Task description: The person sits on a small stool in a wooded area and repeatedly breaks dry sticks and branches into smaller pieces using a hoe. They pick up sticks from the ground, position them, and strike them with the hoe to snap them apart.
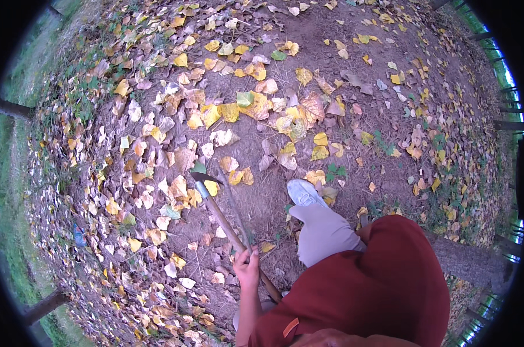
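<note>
My left hand (246, 266) is closed around a wooden handle (227, 226) and a thin bare stick (235, 204) that runs alongside it. At the handle's far end are a grey metal ferrule (202, 189) and a dark, sickle-like blade (206, 177) pointing right, close above the leaf-strewn soil. The stick's upper end crosses near the blade tip. The handle's lower end reaches back towards my dark red top (353, 299). My right hand is out of sight; only a bit of skin shows between the red sleeve and my light trouser leg (327, 236).
My pale shoe (304, 193) rests on brown soil (262, 204) scattered with yellow and brown leaves. A thick tree trunk (470, 260) is close on my right. Other trunks (45, 306) stand around the edges, with green growth at left. A small blue item (79, 236) lies among leaves.
</note>
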Available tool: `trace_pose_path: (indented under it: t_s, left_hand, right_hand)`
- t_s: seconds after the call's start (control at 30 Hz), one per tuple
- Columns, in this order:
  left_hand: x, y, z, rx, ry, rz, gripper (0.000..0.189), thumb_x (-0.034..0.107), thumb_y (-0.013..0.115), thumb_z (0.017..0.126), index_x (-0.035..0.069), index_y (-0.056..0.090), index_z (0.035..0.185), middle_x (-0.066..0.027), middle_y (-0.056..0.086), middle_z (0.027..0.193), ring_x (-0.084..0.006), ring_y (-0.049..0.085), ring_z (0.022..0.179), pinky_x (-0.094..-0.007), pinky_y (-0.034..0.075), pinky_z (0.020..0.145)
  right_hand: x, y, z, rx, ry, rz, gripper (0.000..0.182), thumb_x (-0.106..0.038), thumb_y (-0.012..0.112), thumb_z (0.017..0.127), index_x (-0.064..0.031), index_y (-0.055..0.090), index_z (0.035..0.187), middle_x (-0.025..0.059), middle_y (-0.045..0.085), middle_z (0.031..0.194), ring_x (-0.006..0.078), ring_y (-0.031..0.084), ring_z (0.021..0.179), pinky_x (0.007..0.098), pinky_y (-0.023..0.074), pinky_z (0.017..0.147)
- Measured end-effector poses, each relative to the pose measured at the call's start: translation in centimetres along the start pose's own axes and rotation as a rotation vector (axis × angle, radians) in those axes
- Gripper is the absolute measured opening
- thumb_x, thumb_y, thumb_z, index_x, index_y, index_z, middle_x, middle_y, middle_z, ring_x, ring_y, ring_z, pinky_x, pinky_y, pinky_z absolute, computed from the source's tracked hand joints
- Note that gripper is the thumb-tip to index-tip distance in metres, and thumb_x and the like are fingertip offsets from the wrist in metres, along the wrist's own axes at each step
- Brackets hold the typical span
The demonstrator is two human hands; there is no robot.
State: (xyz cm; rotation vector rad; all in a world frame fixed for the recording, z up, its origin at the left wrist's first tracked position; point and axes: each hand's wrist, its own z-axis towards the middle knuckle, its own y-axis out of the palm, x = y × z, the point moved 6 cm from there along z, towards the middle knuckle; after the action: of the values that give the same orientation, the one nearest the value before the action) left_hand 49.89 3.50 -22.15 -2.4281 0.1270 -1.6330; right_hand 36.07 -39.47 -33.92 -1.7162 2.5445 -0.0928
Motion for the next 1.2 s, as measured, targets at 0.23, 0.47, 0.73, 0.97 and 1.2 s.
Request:
trace_pose_path:
  t_s: [0.23,0.47,0.73,0.97,1.2]
  left_hand:
    - [4.2,6.2,-0.4,-0.072,-0.001,0.113,0.015,0.006,0.063,0.079,0.000,0.067,0.092,-0.0023,0.054,0.082,-0.0090,0.048,0.075,-0.0218,0.039,0.066]
    - [5.9,10.0,-0.6,-0.041,-0.053,0.198,0.014,0.009,0.064,0.079,0.000,0.067,0.089,-0.0034,0.050,0.082,-0.0108,0.048,0.072,-0.0236,0.039,0.064]
    - [18.8,18.3,5.2,-0.178,0.284,0.680,0.020,0.017,0.066,0.076,0.002,0.067,0.089,-0.0090,0.051,0.084,-0.0168,0.051,0.067,-0.0297,0.042,0.056]
    - [18.2,21.1,5.6,-0.244,0.381,0.886,0.049,0.021,0.071,0.074,0.010,0.055,0.119,-0.0111,0.055,0.087,-0.0182,0.057,0.071,-0.0329,0.048,0.063]
    - [5.2,13.7,1.3,-0.176,-0.266,0.353,0.069,0.005,0.058,0.080,0.005,0.022,0.139,-0.0048,0.057,0.077,-0.0080,0.052,0.057,-0.0218,0.043,0.048]
  right_hand:
    - [-0.8,-1.8,11.3,-0.273,-0.013,0.003,0.039,-0.040,0.052,0.081,-0.0085,0.062,0.100,0.0097,0.066,0.090,0.0291,0.063,0.077,0.0403,0.0505,0.065]
    - [-9.9,-16.6,4.9,0.159,-0.481,0.724,0.032,-0.037,0.055,0.084,-0.0071,0.061,0.093,0.0084,0.062,0.076,0.0170,0.061,0.062,0.0309,0.0494,0.050]
    - [-20.3,-22.2,-13.4,-0.153,-1.215,0.931,0.051,-0.047,0.055,0.084,-0.0033,0.052,0.111,0.0116,0.059,0.098,0.0207,0.057,0.093,0.0292,0.0511,0.068]
    - [-19.0,-24.5,-10.0,0.101,-1.097,1.427,0.026,-0.027,0.054,0.088,-0.0024,0.057,0.095,0.0050,0.059,0.075,0.0115,0.057,0.062,0.0223,0.0478,0.051]
    - [-5.3,-32.6,-3.3,0.656,-0.681,1.924,0.005,-0.010,0.049,0.087,-0.0068,0.049,0.091,0.0030,0.047,0.056,0.0076,0.043,0.040,0.0190,0.0358,0.034]
